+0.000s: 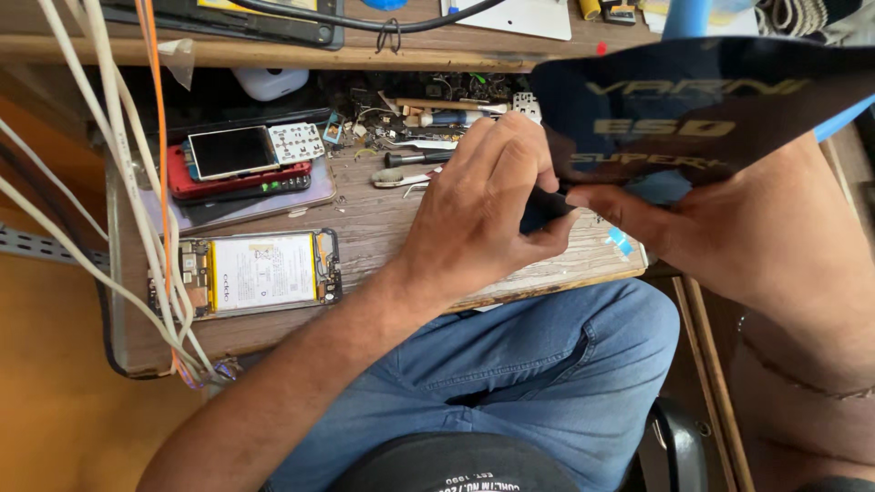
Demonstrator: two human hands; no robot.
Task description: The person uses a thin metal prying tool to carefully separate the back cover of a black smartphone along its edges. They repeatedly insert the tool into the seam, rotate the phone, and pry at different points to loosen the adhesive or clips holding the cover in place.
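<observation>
My left hand [483,214] and right hand [729,237] both pinch the dark shiny bag [693,109], so I should pull gently and evenly.

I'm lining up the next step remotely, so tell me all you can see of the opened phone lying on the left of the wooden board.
The opened phone lies flat, back cover off, long side across the wooden board near its left front. A large white battery with a yellow edge fills its middle; bare circuit parts show at both ends inside a dark frame. White cables cross its left end. Neither hand touches it.
</observation>
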